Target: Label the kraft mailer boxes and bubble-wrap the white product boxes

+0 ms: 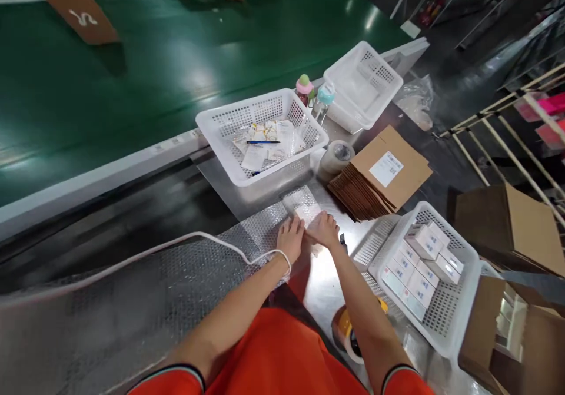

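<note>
In the head view a small white box [308, 211] lies on a sheet of bubble wrap [260, 228], part of the film folded over it. My left hand [291, 239], fingers bent, grips the film at the box's near left edge. Closed on the box's near right side is my right hand [324, 229]; its fingertips are partly hidden. A white cord [223, 242] crosses the bubble wrap and loops over my left wrist. Just right of my right hand a small black object [343, 242] rests on the metal table [320, 274].
Beyond my hands stand a white basket [216, 145] of papers with a blue pen, a tape roll [338, 155] and stacked cardboard mailers [397, 153]. A basket [470, 265] of white boxes is at right. A green conveyor [176, 47] runs behind; a tape dispenser [346, 327] sits near my right forearm.
</note>
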